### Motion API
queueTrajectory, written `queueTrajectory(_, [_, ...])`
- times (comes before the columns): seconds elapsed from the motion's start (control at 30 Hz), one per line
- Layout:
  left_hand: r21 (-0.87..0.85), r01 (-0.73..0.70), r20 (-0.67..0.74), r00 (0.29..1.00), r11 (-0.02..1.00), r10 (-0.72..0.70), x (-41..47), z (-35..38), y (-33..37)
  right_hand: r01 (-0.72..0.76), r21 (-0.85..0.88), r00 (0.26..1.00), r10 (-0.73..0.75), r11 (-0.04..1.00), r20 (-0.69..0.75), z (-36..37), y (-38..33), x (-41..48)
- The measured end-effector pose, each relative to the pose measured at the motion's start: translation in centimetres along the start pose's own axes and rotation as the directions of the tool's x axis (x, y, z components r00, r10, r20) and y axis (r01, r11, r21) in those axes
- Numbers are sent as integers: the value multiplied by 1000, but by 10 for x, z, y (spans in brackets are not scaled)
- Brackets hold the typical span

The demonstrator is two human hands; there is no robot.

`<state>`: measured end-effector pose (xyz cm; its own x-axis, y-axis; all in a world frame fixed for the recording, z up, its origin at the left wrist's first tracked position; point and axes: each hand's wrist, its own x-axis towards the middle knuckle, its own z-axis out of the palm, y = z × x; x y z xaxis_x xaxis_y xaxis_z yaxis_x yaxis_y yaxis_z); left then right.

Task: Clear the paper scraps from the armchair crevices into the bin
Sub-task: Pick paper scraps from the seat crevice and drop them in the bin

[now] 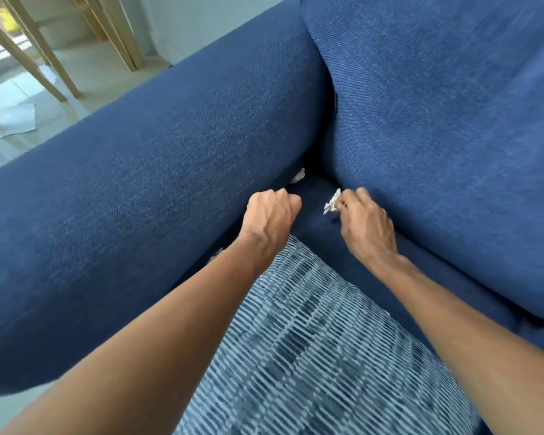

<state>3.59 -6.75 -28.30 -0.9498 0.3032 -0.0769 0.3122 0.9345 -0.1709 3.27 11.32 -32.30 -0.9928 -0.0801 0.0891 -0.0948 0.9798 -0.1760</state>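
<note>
A dark blue fabric armchair fills the view. My right hand pinches a white paper scrap at the seam between seat and back cushion. Another white scrap sticks out of the corner crevice where the armrest meets the back cushion. My left hand hovers curled into a fist beside the armrest, just below that scrap; whether it holds anything is hidden. A pale bit shows in the armrest crevice under my left wrist. No bin is in view.
A blue-and-white patterned cushion lies on the seat under my forearms. The big back cushion rises at the right. Left of the armrest are a tiled floor, wooden furniture legs and a sheet of white paper.
</note>
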Motion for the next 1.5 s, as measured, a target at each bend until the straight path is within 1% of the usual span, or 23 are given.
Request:
queueTrajectory(0.07, [-31, 78, -50, 996, 997, -79, -19, -8, -2, -20, 82, 999, 23, 996, -41, -13, -9, -18])
queueTrajectory(0.17, [-109, 154, -117, 979, 982, -167, -61, -25, -5, -30, 218, 996, 48, 976, -75, -36, -18, -43])
queueTrajectory(0.23, [-203, 218, -136, 959, 955, -248, -97, -37, -7, -9, 307, 995, 39, 952, -92, -55, -25, -60])
queueTrajectory(0.3, [-306, 290, -146, 927, 907, -345, -136, -46, -10, 3, 358, 993, 39, 934, -112, -75, -35, -78])
queueTrajectory(0.4, [-410, 343, -140, 892, 845, -430, -197, -57, -13, -17, 415, 992, 68, 910, -108, -100, -57, -109])
queueTrajectory(0.5, [-475, 358, -128, 876, 804, -465, -260, -59, -20, 13, 504, 996, 32, 864, -80, -115, -92, -140])
queueTrajectory(0.57, [-518, 385, -104, 858, 764, -503, -301, -55, -31, 20, 532, 998, 17, 847, -65, -118, -122, -160])
queueTrajectory(0.67, [-520, 464, -18, 833, 717, -552, -364, -41, -58, 63, 558, 998, -51, 827, -38, -112, -176, -190])
queueTrajectory(0.73, [-506, 524, 26, 803, 685, -595, -404, -29, -76, 108, 581, 993, -115, 806, -25, -102, -214, -212])
queueTrajectory(0.8, [-518, 578, 59, 759, 630, -648, -440, -14, -90, 157, 586, 983, -182, 795, -17, -89, -247, -234])
queueTrajectory(0.9, [-519, 652, 105, 691, 553, -716, -485, 15, -103, 194, 583, 963, -268, 789, 43, -63, -286, -268])
queueTrajectory(1.0, [-527, 691, 150, 648, 494, -746, -521, 39, -111, 189, 572, 951, -294, 798, 96, -35, -310, -299])
queueTrajectory(1.07, [-529, 693, 164, 649, 489, -743, -543, 51, -117, 176, 546, 945, -296, 819, 140, -16, -323, -320])
queueTrajectory(1.13, [-531, 689, 177, 659, 493, -731, -561, 63, -124, 179, 490, 924, -317, 853, 215, -1, -336, -339])
queueTrajectory(1.2, [-532, 686, 185, 666, 496, -722, -576, 72, -130, 180, 443, 882, -344, 878, 322, 12, -347, -354])
queueTrajectory(1.3, [-545, 664, 189, 693, 512, -696, -589, 84, -137, 143, 380, 826, -322, 914, 462, 27, -360, -369])
queueTrajectory(1.4, [-551, 652, 189, 706, 521, -683, -594, 92, -140, 116, 341, 817, -285, 933, 502, 37, -364, -382])
queueTrajectory(1.5, [-560, 665, 222, 695, 494, -684, -599, 97, -139, 94, 322, 816, -258, 942, 517, 41, -363, -392])
